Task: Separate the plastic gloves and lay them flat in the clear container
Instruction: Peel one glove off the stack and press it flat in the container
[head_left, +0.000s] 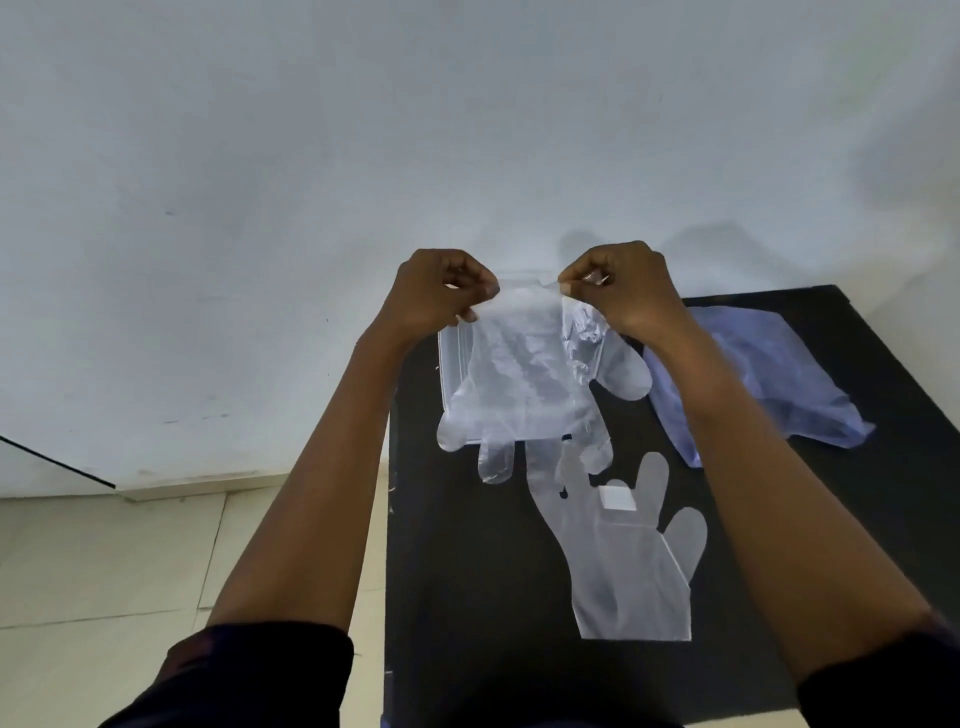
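Nearest the camera, two dark sleeves (270, 670) frame the bottom of the view, with bare forearms reaching out over a black table (467, 597). On the near part of the table a clear plastic glove (631, 571) lies flat, cuff toward the person and fingers pointing away, with a small white square (616, 500) resting on it. Farther out, both hands are raised over the table. The left hand (434, 296) and the right hand (626, 291) each have thumb and fingertips pressed together on the cuff edge of a held glove (524, 384), which hangs between them with its fingers pointing down. Just behind that glove, on the far left part of the table, sits the clear container (448, 364), mostly hidden by the plastic; whether anything lies inside cannot be told. To the far right a bluish heap of plastic (758, 374) rests crumpled on the table. A pale wall (363, 130) fills the background, and light floor tiles (104, 561) show at left.
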